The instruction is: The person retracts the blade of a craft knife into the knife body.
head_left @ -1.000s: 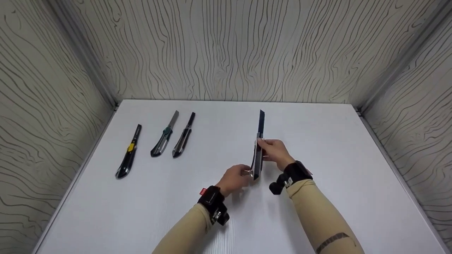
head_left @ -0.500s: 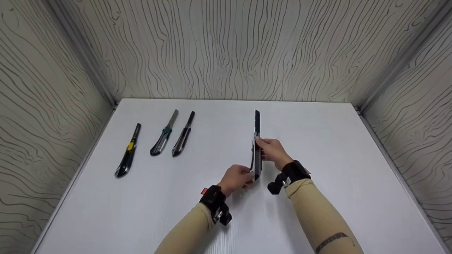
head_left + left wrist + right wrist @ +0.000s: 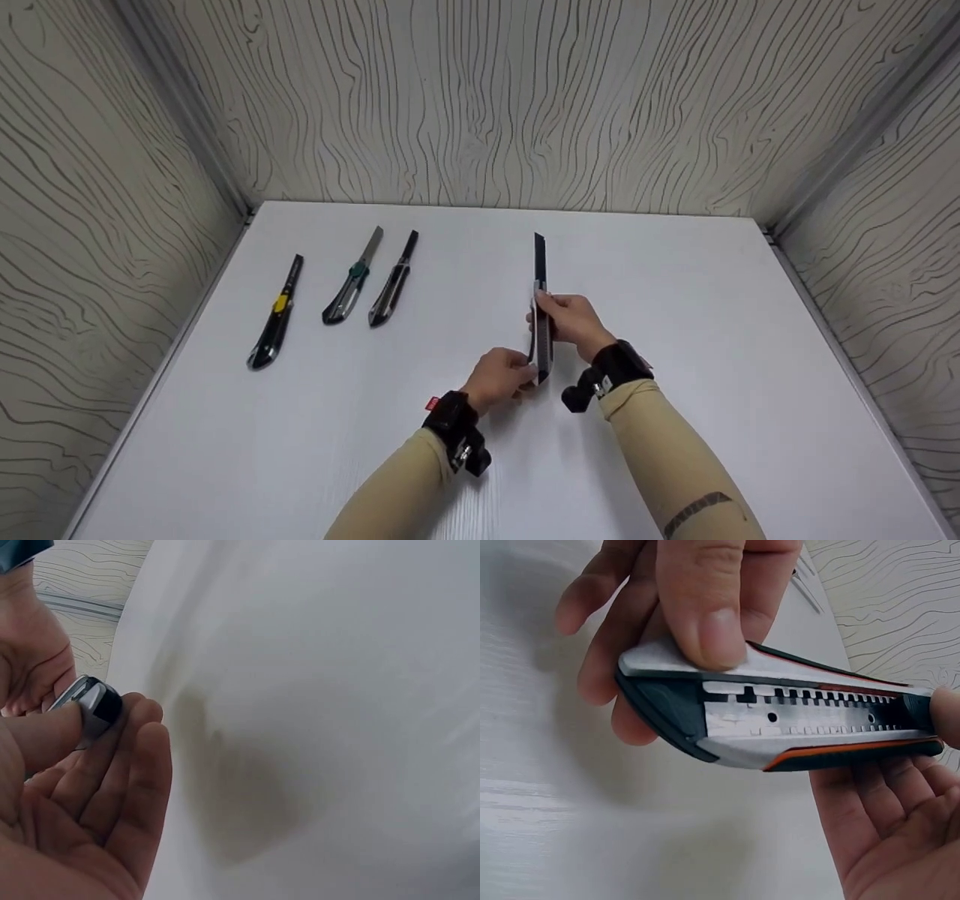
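Note:
A snap-off utility knife (image 3: 544, 341) is held up over the white table with its dark blade extended toward the back wall. My right hand (image 3: 576, 319) grips the front of its handle, the thumb lying at the black slider (image 3: 919, 712) in the right wrist view. With thumb and fingers, my left hand (image 3: 499, 379) pinches the handle's butt end (image 3: 97, 709). The right wrist view shows the silver handle with dark and orange edging and a toothed metal channel (image 3: 802, 716). The right hand's other fingers curl beneath the handle.
Left on the table (image 3: 420, 450) lie three more utility knives: one with a yellow slider (image 3: 280, 303), one with a green slider (image 3: 359, 269), and a black-and-silver one (image 3: 391, 295). Their blade ends point toward the wood-patterned back wall (image 3: 480, 105). Similar walls flank the table.
The left hand has closed from beside the butt end to a pinch on it. The held knife has shifted slightly left, its blade swinging left and its handle turning a little.

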`<state>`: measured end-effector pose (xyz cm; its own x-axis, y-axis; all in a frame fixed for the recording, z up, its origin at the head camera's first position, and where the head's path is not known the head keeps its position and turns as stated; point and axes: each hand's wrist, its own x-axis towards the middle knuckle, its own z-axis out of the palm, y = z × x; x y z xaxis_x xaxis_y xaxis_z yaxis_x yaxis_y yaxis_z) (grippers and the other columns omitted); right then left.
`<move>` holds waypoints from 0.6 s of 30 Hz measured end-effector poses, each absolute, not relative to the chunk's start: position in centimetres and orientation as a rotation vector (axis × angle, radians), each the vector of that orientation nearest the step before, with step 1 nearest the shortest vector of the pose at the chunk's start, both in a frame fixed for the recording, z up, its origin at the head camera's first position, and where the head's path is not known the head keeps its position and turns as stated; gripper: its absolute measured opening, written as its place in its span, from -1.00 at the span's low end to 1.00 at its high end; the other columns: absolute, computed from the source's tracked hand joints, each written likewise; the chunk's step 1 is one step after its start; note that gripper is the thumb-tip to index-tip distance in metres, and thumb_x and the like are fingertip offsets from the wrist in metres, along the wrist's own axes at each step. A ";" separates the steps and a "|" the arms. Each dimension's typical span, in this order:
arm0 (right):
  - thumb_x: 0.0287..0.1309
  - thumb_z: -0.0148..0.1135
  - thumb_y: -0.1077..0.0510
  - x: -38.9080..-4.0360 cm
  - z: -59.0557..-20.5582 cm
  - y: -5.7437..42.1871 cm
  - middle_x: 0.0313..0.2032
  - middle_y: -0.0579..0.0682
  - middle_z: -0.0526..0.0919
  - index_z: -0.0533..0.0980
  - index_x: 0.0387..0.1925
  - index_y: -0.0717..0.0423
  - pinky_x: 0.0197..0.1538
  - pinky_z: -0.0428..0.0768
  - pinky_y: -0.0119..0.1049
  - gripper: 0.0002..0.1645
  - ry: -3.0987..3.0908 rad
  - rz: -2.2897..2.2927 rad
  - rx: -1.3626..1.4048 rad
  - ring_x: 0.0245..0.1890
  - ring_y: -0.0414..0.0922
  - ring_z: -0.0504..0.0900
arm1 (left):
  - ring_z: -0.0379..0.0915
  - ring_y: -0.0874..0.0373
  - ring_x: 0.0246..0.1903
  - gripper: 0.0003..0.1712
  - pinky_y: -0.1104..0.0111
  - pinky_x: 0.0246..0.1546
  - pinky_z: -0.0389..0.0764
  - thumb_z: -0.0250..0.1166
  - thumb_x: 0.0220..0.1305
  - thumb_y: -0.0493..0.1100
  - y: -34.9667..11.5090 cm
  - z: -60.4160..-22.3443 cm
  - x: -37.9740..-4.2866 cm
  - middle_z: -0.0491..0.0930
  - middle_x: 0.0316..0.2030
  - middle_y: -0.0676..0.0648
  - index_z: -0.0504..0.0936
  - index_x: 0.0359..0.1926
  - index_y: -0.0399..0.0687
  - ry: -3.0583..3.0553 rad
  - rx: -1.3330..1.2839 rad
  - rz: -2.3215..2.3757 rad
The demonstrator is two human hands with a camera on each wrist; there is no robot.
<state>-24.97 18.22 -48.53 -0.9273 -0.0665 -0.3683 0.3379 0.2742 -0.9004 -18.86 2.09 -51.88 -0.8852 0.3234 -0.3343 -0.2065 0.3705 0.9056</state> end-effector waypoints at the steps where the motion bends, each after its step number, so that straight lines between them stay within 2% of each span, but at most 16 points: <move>1: 0.39 0.02 -0.18 -25.0 -48.5 18.2 -0.17 0.08 0.73 0.54 -0.01 0.30 -0.19 0.65 -0.35 -0.40 2.219 -1.698 0.244 -0.27 -0.18 0.69 | 0.62 0.05 -0.38 -0.80 0.23 -0.33 0.70 0.22 0.33 -0.15 2.1 -51.8 -18.9 0.68 -0.42 -0.10 0.70 -0.26 -0.18 2.181 0.107 1.535; 18: 0.43 0.00 -0.10 -25.1 -48.5 17.3 -0.26 0.01 0.69 0.55 -0.08 0.26 -0.18 0.62 -0.31 -0.52 2.285 -1.726 0.181 -0.28 -0.16 0.63 | 0.63 -0.01 -0.37 -0.81 0.28 -0.37 0.66 0.25 0.29 -0.19 1.9 -51.6 -18.9 0.68 -0.45 -0.11 0.72 -0.31 -0.21 2.240 0.110 1.561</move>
